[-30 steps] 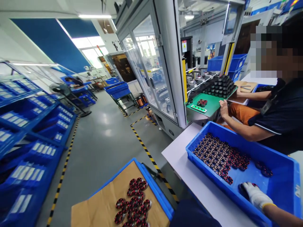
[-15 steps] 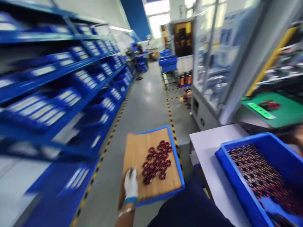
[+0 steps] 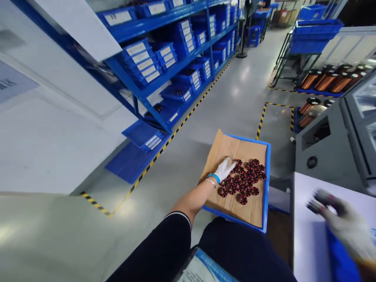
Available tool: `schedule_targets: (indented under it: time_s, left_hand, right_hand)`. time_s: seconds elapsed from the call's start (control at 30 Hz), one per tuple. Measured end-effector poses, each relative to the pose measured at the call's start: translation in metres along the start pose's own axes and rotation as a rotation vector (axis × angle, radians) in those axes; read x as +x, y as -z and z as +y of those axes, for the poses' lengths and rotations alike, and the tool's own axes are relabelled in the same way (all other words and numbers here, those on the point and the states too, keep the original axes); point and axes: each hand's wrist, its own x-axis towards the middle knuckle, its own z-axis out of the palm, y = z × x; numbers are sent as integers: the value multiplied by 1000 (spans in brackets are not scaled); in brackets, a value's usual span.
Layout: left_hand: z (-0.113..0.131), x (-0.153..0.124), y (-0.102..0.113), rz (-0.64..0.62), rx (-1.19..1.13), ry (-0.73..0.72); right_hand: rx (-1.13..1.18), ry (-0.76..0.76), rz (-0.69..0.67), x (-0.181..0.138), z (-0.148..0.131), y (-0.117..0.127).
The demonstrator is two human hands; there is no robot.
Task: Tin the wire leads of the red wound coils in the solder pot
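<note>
My left hand (image 3: 225, 168), in a white glove, reaches over a blue tray (image 3: 266, 188) lined with brown paper (image 3: 232, 147). Its fingers are stretched out, the tips at the edge of a cluster of small black rings with red marks (image 3: 246, 180). The rings lie loosely heaped together on the paper. At the right, my right hand (image 3: 337, 219), also gloved, is smeared by motion above a white tabletop (image 3: 308, 235). Its fingertips look dark, and whether something is in them is not clear. Part of a blue bin (image 3: 339, 254) shows beneath that hand.
Blue shelving (image 3: 176, 58) with stacked blue bins runs along the left of the aisle. A grey machine cabinet (image 3: 320, 145) stands beyond the tabletop. Farther off are copper spools (image 3: 329, 80) and a cart with a blue tub (image 3: 314, 37). Striped tape (image 3: 173, 137) marks the floor.
The view has swung left and down. My left hand has moved from the tray's left edge in to the rings. My right hand has come into view over the tabletop.
</note>
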Motion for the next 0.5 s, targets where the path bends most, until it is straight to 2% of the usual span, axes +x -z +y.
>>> schedule_targets:
  time_s: [0.03, 0.13, 0.23, 0.3, 0.37, 0.43, 0.5]
  left_hand:
    - [-1, 0, -5, -56, -25, -9]
    - [-6, -6, -14, -175, -104, -18]
    - [-9, -12, -12, -201, -150, -8]
    - [-10, -13, -8, -171, -157, 5]
    - [-10, -13, -4, -120, -157, 19]
    - [-10, -13, -2, -81, -155, 25]
    - [-11, -13, 0, -62, -156, 26]
  right_hand:
    - [-124, 22, -59, 22, -28, -13]
    - [-253, 128, -211, 97, -115, -68]
    - [-353, 245, -335, 152, -175, -127]
    - [-409, 304, -422, 168, -192, -156]
    - [-449, 330, -491, 173, -197, -173]
    - [-459, 347, -533, 172, -194, -179]
    - [-434, 374, -532, 167, -188, -174]
